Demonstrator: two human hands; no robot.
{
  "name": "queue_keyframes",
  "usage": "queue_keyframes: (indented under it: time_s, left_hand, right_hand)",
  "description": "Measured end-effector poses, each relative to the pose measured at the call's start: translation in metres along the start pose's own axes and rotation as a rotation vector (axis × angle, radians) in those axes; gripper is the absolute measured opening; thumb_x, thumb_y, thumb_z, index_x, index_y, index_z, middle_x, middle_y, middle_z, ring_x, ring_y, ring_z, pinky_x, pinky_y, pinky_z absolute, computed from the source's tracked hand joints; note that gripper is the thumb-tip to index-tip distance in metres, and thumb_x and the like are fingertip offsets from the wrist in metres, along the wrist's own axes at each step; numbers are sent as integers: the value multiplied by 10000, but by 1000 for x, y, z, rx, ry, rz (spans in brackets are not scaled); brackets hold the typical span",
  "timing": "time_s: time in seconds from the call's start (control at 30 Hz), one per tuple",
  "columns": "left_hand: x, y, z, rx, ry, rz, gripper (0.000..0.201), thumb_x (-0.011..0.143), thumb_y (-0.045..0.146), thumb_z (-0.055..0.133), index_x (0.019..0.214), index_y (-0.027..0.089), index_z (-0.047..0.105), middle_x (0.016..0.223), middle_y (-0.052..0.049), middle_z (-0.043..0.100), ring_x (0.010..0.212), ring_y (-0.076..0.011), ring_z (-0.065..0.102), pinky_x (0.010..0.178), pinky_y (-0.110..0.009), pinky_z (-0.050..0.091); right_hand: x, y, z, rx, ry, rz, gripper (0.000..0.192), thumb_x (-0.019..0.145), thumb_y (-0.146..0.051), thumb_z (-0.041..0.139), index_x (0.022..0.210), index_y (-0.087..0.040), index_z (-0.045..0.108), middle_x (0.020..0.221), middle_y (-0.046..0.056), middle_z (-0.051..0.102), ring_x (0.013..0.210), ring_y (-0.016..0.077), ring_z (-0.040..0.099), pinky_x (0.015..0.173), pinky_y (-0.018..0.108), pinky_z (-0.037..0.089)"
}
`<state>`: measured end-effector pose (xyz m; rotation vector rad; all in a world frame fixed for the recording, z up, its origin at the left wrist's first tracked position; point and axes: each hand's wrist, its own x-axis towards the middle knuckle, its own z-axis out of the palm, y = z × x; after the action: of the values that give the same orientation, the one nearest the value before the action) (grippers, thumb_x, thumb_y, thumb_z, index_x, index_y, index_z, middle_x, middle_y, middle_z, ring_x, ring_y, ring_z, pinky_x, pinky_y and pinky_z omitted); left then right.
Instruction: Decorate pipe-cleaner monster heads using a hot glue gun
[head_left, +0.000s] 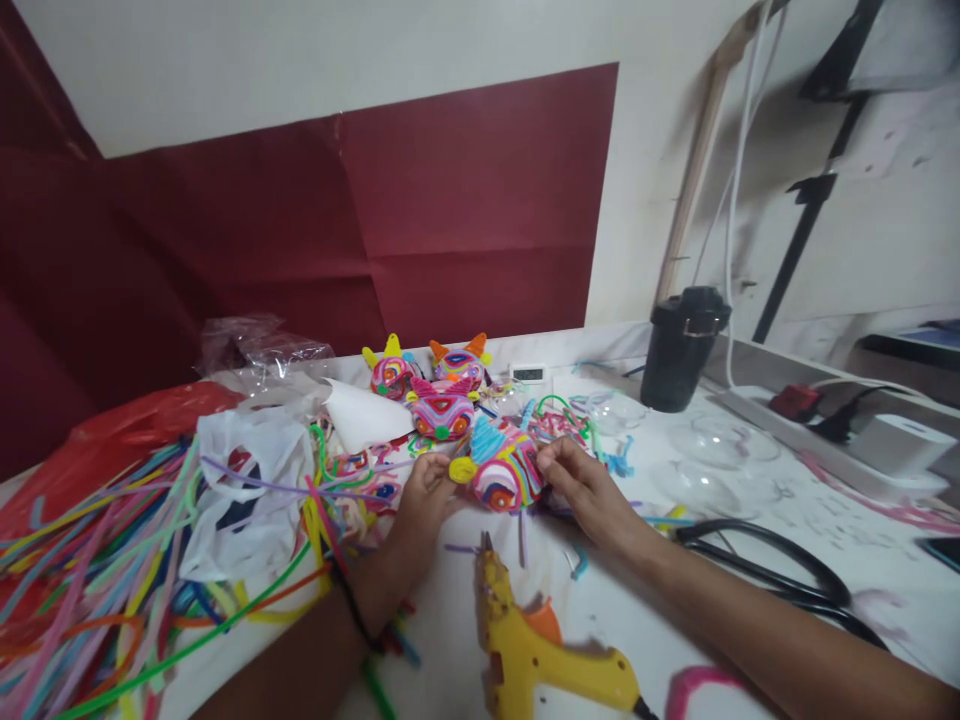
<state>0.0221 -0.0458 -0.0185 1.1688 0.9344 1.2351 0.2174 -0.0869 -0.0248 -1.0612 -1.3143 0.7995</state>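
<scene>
Between my hands is a colourful pipe-cleaner animal figure [499,470] with pink, white and blue stripes, a reddish round eye and a yellow disc on its left side. My left hand [421,500] pinches it by that yellow disc. On the other side, my right hand [581,485] has its fingers closed at the figure's right edge; the fingertips are partly hidden. Just behind stands a pink pipe-cleaner figure [442,412], with two similar figures, one yellow-eared [392,375] and one orange-eared [460,365]. A yellow glue gun [536,650] lies in front, nozzle pointing toward the figure.
Loose pipe cleaners [105,560] heap at the left beside a white plastic bag [244,490] and a red bag [142,425]. Clear plastic domes [709,465], a black cable [772,560], a black cup [684,350] and a power strip [825,445] occupy the right.
</scene>
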Motion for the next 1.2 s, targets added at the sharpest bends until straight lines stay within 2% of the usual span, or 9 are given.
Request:
queue_keyframes:
  time_s: [0.13, 0.33, 0.57, 0.7, 0.83, 1.0, 1.2]
  left_hand:
    - [4, -2, -5, 82, -27, 54, 267, 647, 271, 734, 835, 188, 564, 794, -19, 650, 698, -159, 638, 647, -289, 538]
    - [6, 0, -6, 179, -24, 191, 221, 656, 189, 648, 865, 187, 577, 889, -24, 658, 787, -150, 634, 695, -258, 522]
    - [3, 0, -8, 189, -30, 179, 246, 702, 220, 564, 946, 202, 539, 959, -47, 671, 862, -183, 661, 732, -312, 546]
    - [-4, 6, -12, 281, -82, 204, 308, 728, 211, 561, 1034, 204, 521, 1070, -72, 660, 983, -214, 648, 819, -345, 532]
    - [-11, 8, -13, 444, -118, 322, 266, 797, 255, 561, 1053, 218, 499, 1041, -55, 661, 969, -203, 643, 834, -336, 523]
    - [-12, 4, -13, 707, 5, 563, 184, 851, 289, 555, 1014, 207, 531, 1046, -70, 613, 1006, -204, 610, 866, -342, 513]
    - [-12, 5, -11, 796, 38, 733, 85, 860, 182, 535, 938, 209, 552, 1006, -55, 612, 976, -181, 610, 847, -308, 525]
  right_hand:
    - [-2, 3, 1, -33, -26, 1, 470, 814, -671, 514, 773, -205, 468, 679, -25, 429, 595, 121, 368, 523, 246, 321]
    - [-2, 3, 1, -84, -41, -4, 438, 834, -639, 507, 787, -206, 469, 684, -29, 431, 600, 123, 380, 542, 255, 333]
    - [-4, 6, 0, -131, -54, -19, 400, 875, -603, 474, 806, -209, 459, 717, -16, 463, 653, 137, 440, 592, 267, 361]
    - [-5, 9, 0, -159, -60, -29, 367, 902, -568, 459, 825, -209, 464, 732, -11, 476, 676, 144, 453, 615, 272, 360]
    - [-5, 11, -1, -174, -65, -29, 360, 910, -561, 452, 829, -211, 462, 730, -10, 479, 677, 149, 453, 621, 276, 361]
    - [-6, 12, -2, -174, -80, -27, 349, 919, -554, 441, 838, -215, 450, 726, -15, 481, 659, 144, 453, 618, 275, 368]
    - [-6, 11, -1, -166, -82, -21, 348, 921, -549, 443, 841, -211, 449, 730, -16, 471, 653, 137, 450, 618, 274, 376]
